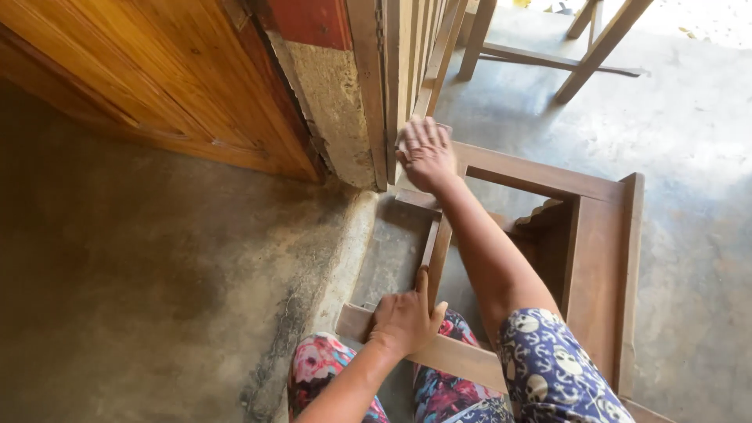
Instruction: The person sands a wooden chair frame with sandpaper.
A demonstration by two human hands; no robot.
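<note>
Kneeling on the concrete floor [157,298], we clench our left hand [405,319] around the near rail of the wooden frame [599,258] lying there, our right hand [427,153] pressing flat, fingers released, on its far corner.

Wooden door [157,70], plastered wall edge [337,110], leaning planks [407,63], trestle legs [595,47], concrete floor [157,298].

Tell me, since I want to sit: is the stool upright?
Tipped: the stool lies sideways on the floor, legs horizontal.
</note>
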